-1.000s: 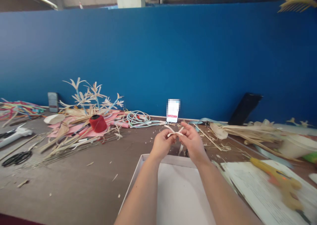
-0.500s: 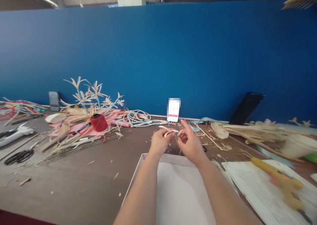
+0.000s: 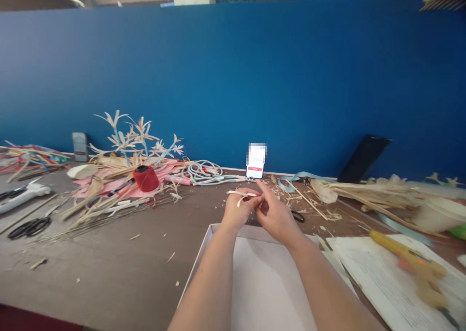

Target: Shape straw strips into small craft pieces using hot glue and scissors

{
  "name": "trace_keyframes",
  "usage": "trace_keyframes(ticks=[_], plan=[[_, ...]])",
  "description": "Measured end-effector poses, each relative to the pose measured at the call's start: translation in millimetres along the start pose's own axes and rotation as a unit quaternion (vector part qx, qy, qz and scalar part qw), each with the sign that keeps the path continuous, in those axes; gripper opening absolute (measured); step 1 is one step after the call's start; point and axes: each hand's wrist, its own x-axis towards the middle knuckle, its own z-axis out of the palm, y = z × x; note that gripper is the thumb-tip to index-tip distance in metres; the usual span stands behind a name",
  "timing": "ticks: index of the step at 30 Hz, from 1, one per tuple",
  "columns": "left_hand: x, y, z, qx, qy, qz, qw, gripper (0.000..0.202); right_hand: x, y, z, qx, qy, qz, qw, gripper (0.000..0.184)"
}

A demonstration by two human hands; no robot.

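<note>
Both my hands are raised together over the far edge of a shallow white box [image 3: 204,253] on the brown table. My left hand [image 3: 238,210] is closed and pinches a small pale straw strip [image 3: 239,194] that curls out to the left of its fingers. My right hand [image 3: 274,210] is pressed against it from the right, index finger stretched toward the strip and the other fingers curled. Whether the right fingers grip the strip is hidden.
Left: a red thread spool [image 3: 145,178], straw flowers [image 3: 134,139], coiled cord [image 3: 204,172], black scissors [image 3: 27,226] and a white tool [image 3: 22,195]. A phone [image 3: 256,160] leans on the blue wall. Right: straw stalks [image 3: 364,192], papers [image 3: 386,277], a yellow glue gun [image 3: 411,265].
Both hands have sunk a little and drawn closer. The straw piece, earlier spread like an X between both hands, now sits in the left fingers while the right index finger points at it.
</note>
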Motion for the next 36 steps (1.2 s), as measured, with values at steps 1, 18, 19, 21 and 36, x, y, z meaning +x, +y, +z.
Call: trace_keyframes(ticks=[1,18,19,21,36], plan=[[0,0,-0.2,0.011,0.005,0.000,1.000,0.016,0,0,0,0.006,-0.002,0.001,1.000,0.068],[0,-2,-3.5,0.008,0.092,-0.060,0.994,0.027,7,8,4,0.193,-0.063,0.075,0.976,0.034],[0,-2,-3.8,0.003,0.093,-0.060,0.994,0.027,7,7,3,0.183,-0.063,0.069,0.979,0.027],[0,-3,-4.0,0.001,0.091,-0.060,0.994,0.027,8,6,3,0.159,-0.063,0.059,0.984,0.018],[2,-2,-3.2,-0.022,0.072,-0.061,0.995,0.031,14,22,0,0.309,0.029,0.204,0.928,0.024]])
